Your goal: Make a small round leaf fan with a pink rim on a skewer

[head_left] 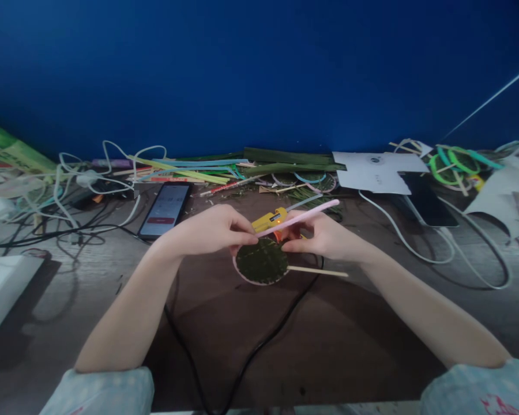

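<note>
Pinching a pink strip (300, 218) at the far rim of a round, dark-green woven disc (262, 262) with the left hand (214, 230), above the middle of the desk (350, 328). Gripping a yellow glue gun (263, 222) in the right hand (322, 236), just behind the strip. Having a lit smartphone (165, 208) left and a dark smartphone (435, 202) right, both toward the desk's back edge.

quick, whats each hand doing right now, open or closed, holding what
Left hand: closed, pinching the end of the pink strip.
Right hand: curled, thumb at the green disc's edge; its exact grip cannot be told.
</note>
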{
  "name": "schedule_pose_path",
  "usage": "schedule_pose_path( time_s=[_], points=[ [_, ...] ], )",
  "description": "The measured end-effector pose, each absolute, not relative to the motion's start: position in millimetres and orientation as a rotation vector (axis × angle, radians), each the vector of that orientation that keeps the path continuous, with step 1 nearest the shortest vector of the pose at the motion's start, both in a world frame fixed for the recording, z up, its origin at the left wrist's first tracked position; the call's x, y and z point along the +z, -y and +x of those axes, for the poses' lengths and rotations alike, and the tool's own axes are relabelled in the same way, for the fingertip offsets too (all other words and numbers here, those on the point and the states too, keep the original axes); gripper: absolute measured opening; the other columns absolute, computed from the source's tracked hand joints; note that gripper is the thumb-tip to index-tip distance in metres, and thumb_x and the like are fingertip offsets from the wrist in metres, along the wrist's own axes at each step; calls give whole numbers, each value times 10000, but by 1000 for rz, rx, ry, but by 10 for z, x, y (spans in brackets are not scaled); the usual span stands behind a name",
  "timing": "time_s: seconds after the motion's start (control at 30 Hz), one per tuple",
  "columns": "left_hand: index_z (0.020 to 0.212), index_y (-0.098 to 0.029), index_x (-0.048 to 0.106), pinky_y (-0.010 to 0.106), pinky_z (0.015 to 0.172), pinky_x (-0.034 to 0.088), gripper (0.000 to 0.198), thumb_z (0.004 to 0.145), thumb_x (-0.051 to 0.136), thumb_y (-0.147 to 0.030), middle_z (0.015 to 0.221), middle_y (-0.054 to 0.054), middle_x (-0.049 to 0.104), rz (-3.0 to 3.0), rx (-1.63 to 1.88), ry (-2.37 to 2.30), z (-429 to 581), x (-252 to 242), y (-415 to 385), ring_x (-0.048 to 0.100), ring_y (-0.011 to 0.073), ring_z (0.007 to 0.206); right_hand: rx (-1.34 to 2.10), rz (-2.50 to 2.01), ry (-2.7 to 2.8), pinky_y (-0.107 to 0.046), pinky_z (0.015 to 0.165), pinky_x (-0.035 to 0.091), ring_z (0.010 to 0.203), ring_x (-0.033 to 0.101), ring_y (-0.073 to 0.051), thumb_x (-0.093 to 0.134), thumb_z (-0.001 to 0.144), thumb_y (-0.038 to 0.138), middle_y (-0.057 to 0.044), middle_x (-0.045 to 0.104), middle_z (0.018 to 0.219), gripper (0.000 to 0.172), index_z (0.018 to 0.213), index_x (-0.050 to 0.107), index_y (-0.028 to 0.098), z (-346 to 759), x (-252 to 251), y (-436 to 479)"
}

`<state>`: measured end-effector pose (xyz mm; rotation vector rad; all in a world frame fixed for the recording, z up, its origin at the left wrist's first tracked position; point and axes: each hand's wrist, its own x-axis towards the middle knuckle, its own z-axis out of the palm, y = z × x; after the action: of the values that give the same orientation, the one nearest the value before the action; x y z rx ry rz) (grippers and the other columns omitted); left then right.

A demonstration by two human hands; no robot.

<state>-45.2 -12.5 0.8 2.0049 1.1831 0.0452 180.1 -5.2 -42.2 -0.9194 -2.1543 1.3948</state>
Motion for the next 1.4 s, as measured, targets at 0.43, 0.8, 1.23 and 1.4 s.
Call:
schedule_pose_path(
  time_s=[0.43, 0.8, 1.23, 1.4],
  points=[
    [690, -173, 679, 183, 531, 355, 274, 793, 502, -356, 552, -29, 622, 2024, 34, -1183, -449, -18, 119, 543, 93, 542, 1376, -908, 2141, -269, 608, 409, 655, 493, -127, 644, 733, 244, 1, 530, 712, 101, 792, 620, 165, 1784, -419, 57],
    [692, -175, 692, 188, 531, 361, 279, 780, 502, -360, 546, -27, 622, 2017, 40, -1192, -441, -12, 110, 543, 95, 535, 1337, -921, 2178, -253, 595, 412, 651, 496, -120, 647, 738, 270, 6, 522, 713, 137, 813, 605, 163, 1783, -402, 69],
    [768, -188, 702, 191, 502, 371, 285, 778, 520, -407, 555, -19, 644, 1927, 144, -1336, -526, 42, 79, 565, 112, 538, 823, -896, 2297, -301, 729, 423, 792, 540, -162, 525, 832, 198, -47, 611, 845, 137, 886, 648, 169, 1904, -235, 99],
    [763, -172, 697, 184, 512, 399, 271, 772, 546, -397, 551, -14, 643, 1858, 212, -1338, -528, 25, 58, 574, 109, 534, 440, -715, 2401, -362, 801, 398, 877, 502, -196, 490, 856, 171, -74, 612, 914, 210, 960, 671, 183, 1886, -259, 121]
  ],
)
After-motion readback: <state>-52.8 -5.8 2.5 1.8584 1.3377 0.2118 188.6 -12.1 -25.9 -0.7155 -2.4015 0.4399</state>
